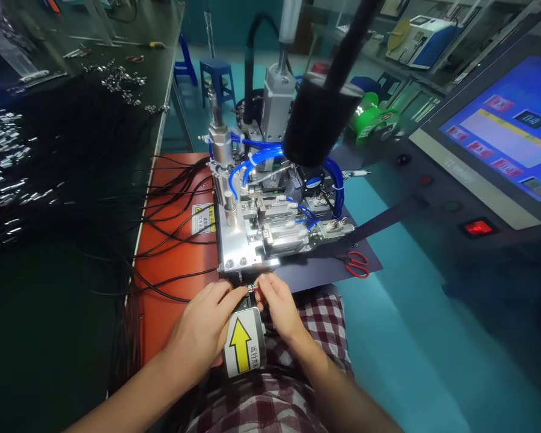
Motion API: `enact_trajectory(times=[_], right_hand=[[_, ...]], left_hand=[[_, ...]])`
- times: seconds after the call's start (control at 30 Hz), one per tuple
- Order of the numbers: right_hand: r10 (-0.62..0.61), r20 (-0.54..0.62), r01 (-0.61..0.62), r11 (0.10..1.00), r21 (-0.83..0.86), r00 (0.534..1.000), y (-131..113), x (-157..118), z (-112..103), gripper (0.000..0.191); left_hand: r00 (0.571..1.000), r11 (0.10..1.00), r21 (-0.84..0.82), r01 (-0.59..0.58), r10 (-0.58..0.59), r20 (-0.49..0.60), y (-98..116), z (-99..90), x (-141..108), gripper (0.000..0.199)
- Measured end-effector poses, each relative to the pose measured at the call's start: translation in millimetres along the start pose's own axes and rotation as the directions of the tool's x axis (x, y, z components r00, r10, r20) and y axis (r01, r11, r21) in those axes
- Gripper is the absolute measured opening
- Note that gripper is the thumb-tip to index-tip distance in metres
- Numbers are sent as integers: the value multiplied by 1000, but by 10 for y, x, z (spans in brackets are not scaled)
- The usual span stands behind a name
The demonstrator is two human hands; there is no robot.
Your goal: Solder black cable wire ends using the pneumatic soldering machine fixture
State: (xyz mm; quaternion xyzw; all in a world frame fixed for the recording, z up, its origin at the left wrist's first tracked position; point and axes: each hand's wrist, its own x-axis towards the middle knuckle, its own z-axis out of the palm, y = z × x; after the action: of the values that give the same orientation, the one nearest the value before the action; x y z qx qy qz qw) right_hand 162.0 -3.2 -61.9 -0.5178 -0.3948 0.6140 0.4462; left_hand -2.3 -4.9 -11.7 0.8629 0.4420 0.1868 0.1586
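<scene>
At the lower centre of the frame, both hands met in front of a metal machine [241,243]. A short bundle of coloured wires [252,288] lay between the fingertips, just below the machine's front edge. The right hand [276,300] pinched the wires between thumb and forefinger, with no visible gap; its other fingers were curled. The left hand [210,310] had its thumb and forefinger closed on the wires' left end, its remaining fingers partly hidden. A label with a yellow arrow [240,346] sat below the hands, above a checked garment [270,400]. Black cables [49,156] were heaped on the worktop [165,63] at left, some strands crossing an orange board [175,252] toward the machine. Blue tubes [264,155] looped over the machine at centre. Red-handled scissors [357,264] lay right of centre; a lit screen [509,126] and a red switch [479,227] occupied the upper right, with a green spool [370,118] to their left.
</scene>
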Motion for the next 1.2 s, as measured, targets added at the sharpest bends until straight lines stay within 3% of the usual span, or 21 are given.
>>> enact_trajectory(times=[0.17,0.3,0.37,0.5,0.6,0.73,0.9,1.03,1.2], right_hand=[[-33,-55,32,999,-24,998,-28,-7,85,29],[-178,-153,156,977,-147,972,14,-44,121,25],[-184,-191,160,978,-137,964,52,-56,110,25],[-109,-155,106,994,-29,982,49,-68,38,22],[-189,-88,171,969,-180,978,-28,-68,-32,17],[-334,21,320,880,-350,942,-103,-47,-130,18],[-498,181,514,689,-510,848,-111,-3,-250,20],[-511,282,558,538,-632,812,-84,30,-294,20],[-569,247,553,462,-693,784,-6,18,-238,18]], left_hand=[[1000,1000,21,8,-8,22,-14,34,-18,33],[999,999,50,-10,9,30,-11,45,-16,34],[999,998,61,-2,0,35,-7,42,-10,34],[998,998,64,-24,20,62,11,3,20,33],[998,997,68,-47,44,51,21,-26,43,31],[998,996,71,-49,45,46,22,-29,49,31],[998,996,67,-51,49,29,13,-19,38,31],[999,998,46,-41,39,32,4,-26,40,31],[999,999,22,-33,33,26,2,-37,50,30]])
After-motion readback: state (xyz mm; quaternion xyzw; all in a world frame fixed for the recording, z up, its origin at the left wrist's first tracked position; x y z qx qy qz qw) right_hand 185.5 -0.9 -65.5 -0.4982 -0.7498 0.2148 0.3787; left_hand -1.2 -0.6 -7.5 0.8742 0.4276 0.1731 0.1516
